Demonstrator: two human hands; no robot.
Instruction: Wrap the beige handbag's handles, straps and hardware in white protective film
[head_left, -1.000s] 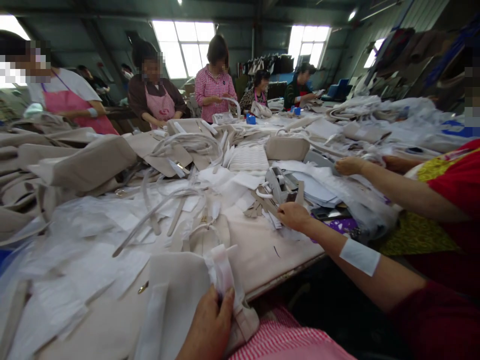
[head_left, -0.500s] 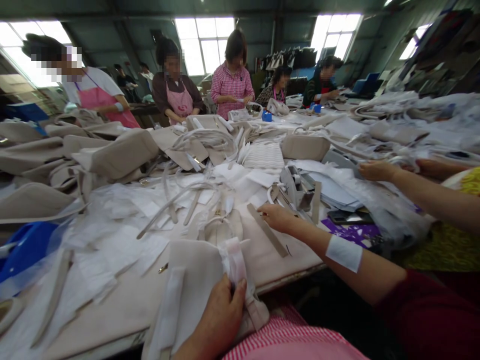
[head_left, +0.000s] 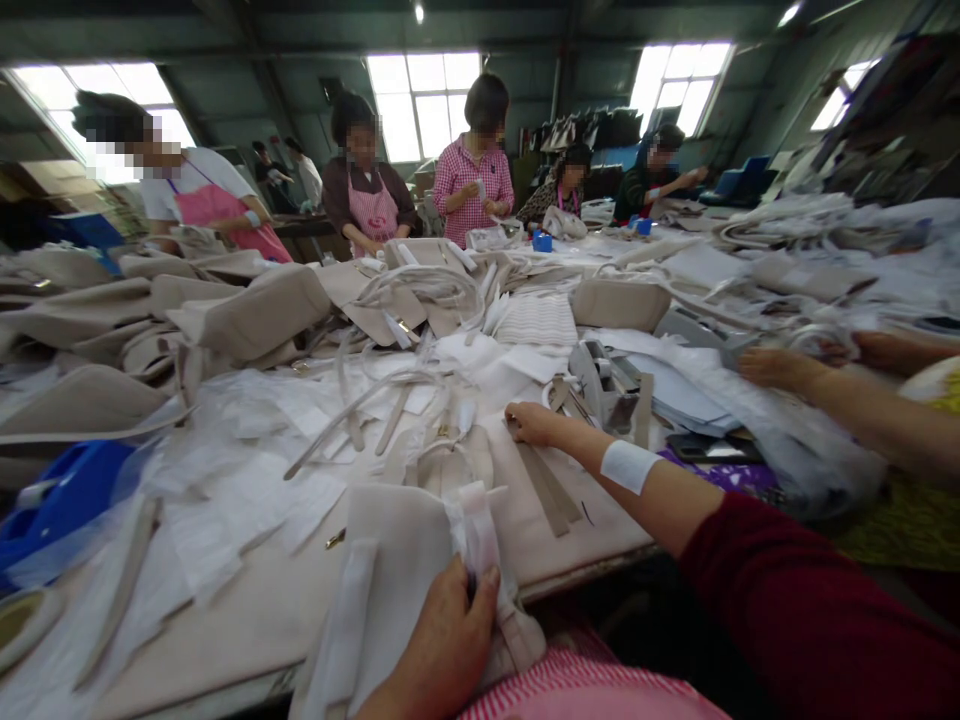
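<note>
Low in the middle, my left hand is closed on a handbag strap, part of it wrapped in white film. The strap belongs to a pale beige handbag that leans at the table's front edge, with a roll of white wrapping on its side. Farther forward, my right hand has its fingers pinched on the upper end of a flat beige strap. Two such straps seem to overlap there, their lower ends fanned apart on the table. A gold-coloured clasp lies left of the bag.
A grey tape dispenser stands beyond my right hand; a blue one is at left. White sheets and beige bag pieces cover much of the table. A co-worker's hands work at right; several people stand opposite.
My right hand has moved slightly left and toward the strap's upper end. A second strap end now shows beside the first. The left hand keeps its hold. The view has shifted a little.
</note>
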